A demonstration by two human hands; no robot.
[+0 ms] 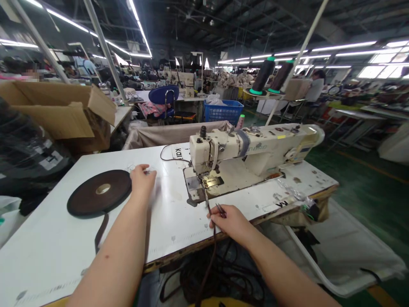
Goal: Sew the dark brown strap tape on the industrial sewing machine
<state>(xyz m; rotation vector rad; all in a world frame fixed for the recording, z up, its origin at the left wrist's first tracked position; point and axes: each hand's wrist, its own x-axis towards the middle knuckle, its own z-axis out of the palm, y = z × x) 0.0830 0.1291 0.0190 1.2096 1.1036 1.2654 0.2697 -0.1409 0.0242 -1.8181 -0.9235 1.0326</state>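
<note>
My left hand [143, 181] is over the white table, beside the right edge of a flat roll of dark brown tape [84, 194]. Its fingers are curled in, and what they hold, if anything, is too small to name. At the table's front edge my right hand [231, 221] pinches a narrow brown strip [209, 209]. Metal points, which look like thread snips [220, 209], stick out from the same hand. The strip runs up to the needle area of a cream sewing machine [204, 157] and hangs down below the table.
Coils of brown strip [198, 277] lie below the table edge. An open cardboard box [60, 115] stands at the left. Two dark thread cones [263, 74] sit on a stand behind the machine. A white bin [345, 251] is at the lower right, and a blue basket [223, 113] farther back.
</note>
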